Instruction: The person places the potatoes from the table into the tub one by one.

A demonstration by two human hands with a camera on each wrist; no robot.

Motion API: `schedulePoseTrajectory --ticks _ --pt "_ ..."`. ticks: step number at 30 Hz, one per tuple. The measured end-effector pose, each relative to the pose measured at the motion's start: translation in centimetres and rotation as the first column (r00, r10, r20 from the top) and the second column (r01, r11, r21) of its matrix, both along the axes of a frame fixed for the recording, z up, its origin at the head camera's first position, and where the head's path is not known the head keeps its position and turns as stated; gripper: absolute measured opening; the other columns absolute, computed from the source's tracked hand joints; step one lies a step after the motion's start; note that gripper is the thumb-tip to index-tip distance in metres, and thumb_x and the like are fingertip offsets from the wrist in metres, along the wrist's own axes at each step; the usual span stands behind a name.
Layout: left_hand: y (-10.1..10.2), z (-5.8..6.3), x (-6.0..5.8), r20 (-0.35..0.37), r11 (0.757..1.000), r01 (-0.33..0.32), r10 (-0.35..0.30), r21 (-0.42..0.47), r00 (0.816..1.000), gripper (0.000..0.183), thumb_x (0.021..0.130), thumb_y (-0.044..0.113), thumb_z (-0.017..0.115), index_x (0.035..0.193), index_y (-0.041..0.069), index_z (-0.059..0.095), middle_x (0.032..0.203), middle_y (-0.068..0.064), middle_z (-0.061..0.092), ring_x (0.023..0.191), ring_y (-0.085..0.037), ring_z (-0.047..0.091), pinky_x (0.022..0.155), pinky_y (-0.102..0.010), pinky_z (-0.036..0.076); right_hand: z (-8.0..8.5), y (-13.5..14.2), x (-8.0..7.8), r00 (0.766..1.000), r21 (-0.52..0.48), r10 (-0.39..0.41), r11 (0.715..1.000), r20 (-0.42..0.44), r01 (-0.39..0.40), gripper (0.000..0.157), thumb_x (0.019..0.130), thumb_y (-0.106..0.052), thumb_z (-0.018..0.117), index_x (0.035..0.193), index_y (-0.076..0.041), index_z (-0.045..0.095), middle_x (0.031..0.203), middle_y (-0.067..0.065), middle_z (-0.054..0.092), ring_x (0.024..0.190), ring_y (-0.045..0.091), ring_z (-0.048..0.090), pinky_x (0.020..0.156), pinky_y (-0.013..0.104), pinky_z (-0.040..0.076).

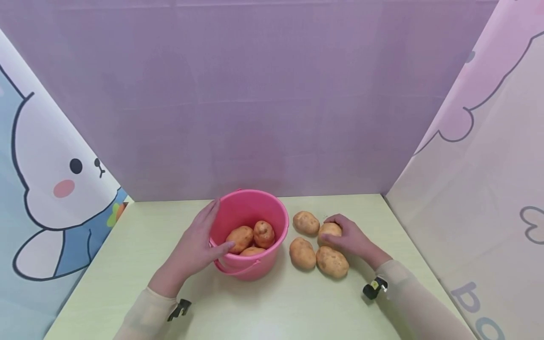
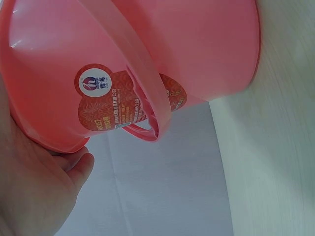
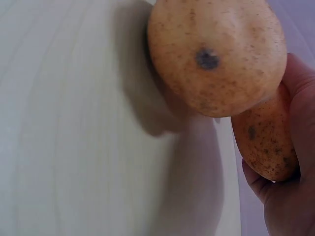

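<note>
Table [image 1: 272,307] room is seen before the mouth-up pink bucket [image 1: 259,267], held by the left hand [image 1: 196,245], thumb wide; right of it, one potato [image 1: 330,230] is gripped by the right hand [image 1: 352,238].

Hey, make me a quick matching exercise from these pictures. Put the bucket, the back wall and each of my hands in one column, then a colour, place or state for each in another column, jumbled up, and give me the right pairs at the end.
Things
1. Bucket
2. Left hand
3. Back wall
4. Right hand

Colour, place or state
A. Gripping a potato on the table
B. Purple
C. Pink
D. At the bucket's rim

Right pairs
1-C
2-D
3-B
4-A
</note>
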State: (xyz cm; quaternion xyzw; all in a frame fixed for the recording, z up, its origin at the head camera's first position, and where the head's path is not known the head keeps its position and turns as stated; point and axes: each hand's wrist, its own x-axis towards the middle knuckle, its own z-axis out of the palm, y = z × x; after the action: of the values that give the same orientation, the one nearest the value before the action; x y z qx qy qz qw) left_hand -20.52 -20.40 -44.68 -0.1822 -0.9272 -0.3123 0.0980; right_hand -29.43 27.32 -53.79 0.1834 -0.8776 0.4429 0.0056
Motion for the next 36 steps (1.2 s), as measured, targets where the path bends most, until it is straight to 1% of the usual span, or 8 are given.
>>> schedulePoseTrajectory --ticks 7,12,16,20,24,28,36 --pt "-0.1 -0.1 -0.1 0.009 1.0 -0.003 0.003 -0.009 1.0 0.123 0.09 0.066 0.083 0.178 0.012 0.017 0.182 -0.014 0.022 0.163 -0.045 0.03 0.109 -0.071 0.052 1.2 -0.1 -0.2 1.0 -0.016 0.013 1.0 -0.01 -0.013 0.047 0.095 -0.032 0.091 0.131 -0.009 0.07 0.123 0.01 0.072 0.102 0.023 0.069 0.085 0.036 0.061" --pt "-0.1 -0.1 -0.1 0.008 1.0 -0.001 0.001 -0.004 1.0 0.123 0.09 0.067 0.083 0.179 0.014 0.017 0.182 -0.013 0.022 0.163 -0.044 0.03 0.108 -0.07 0.054 2.6 -0.5 -0.3 0.998 -0.04 0.028 0.999 -0.048 -0.03 0.046 0.093 -0.027 0.092 0.13 -0.009 0.07 0.121 0.008 0.072 0.101 0.023 0.069 0.084 0.034 0.06" --pt "-0.1 0.0 -0.1 0.0 1.0 0.005 -0.005 0.001 1.0 0.123 0.09 0.067 0.083 0.179 0.013 0.018 0.182 -0.012 0.023 0.163 -0.043 0.029 0.107 -0.07 0.054 3.5 -0.9 -0.3 0.995 -0.043 0.044 0.998 -0.086 -0.048 0.047 0.093 -0.021 0.092 0.131 -0.006 0.07 0.122 0.01 0.071 0.1 0.023 0.068 0.083 0.033 0.06" --pt "-0.1 -0.1 -0.1 0.0 1.0 0.006 -0.006 0.0 1.0 0.123 0.09 0.067 0.083 0.179 0.013 0.018 0.182 -0.012 0.022 0.163 -0.043 0.029 0.108 -0.07 0.054 4.3 -1.3 -0.4 0.992 -0.03 0.061 0.997 -0.109 -0.065 0.045 0.093 -0.02 0.092 0.13 -0.008 0.07 0.121 0.008 0.071 0.1 0.023 0.067 0.081 0.033 0.06" --pt "0.0 -0.1 -0.1 0.007 1.0 0.004 -0.004 0.001 1.0 0.123 0.09 0.068 0.083 0.179 0.013 0.017 0.182 -0.012 0.022 0.163 -0.043 0.029 0.108 -0.07 0.054 5.1 -1.6 -0.4 0.99 -0.006 0.076 0.997 -0.116 -0.078 0.045 0.093 -0.024 0.093 0.13 -0.011 0.07 0.12 0.005 0.07 0.101 0.023 0.067 0.082 0.034 0.061" --pt "0.0 -0.1 -0.2 0.008 1.0 0.004 -0.004 0.002 1.0 0.123 0.09 0.068 0.083 0.179 0.014 0.017 0.182 -0.012 0.022 0.164 -0.043 0.029 0.109 -0.07 0.053 5.7 -1.9 -0.4 0.989 0.014 0.087 0.996 -0.122 -0.086 0.045 0.094 -0.025 0.092 0.13 -0.01 0.069 0.12 0.005 0.07 0.1 0.024 0.068 0.08 0.035 0.062" --pt "-0.1 -0.2 -0.2 0.015 1.0 0.003 -0.003 0.006 1.0 0.123 0.09 0.068 0.083 0.179 0.015 0.016 0.182 -0.012 0.022 0.164 -0.043 0.028 0.109 -0.07 0.053 7.2 -2.7 -0.7 0.986 0.044 0.076 0.997 -0.145 -0.07 0.046 0.093 -0.025 0.092 0.13 -0.01 0.069 0.117 0.006 0.069 0.096 0.023 0.067 0.076 0.036 0.062"
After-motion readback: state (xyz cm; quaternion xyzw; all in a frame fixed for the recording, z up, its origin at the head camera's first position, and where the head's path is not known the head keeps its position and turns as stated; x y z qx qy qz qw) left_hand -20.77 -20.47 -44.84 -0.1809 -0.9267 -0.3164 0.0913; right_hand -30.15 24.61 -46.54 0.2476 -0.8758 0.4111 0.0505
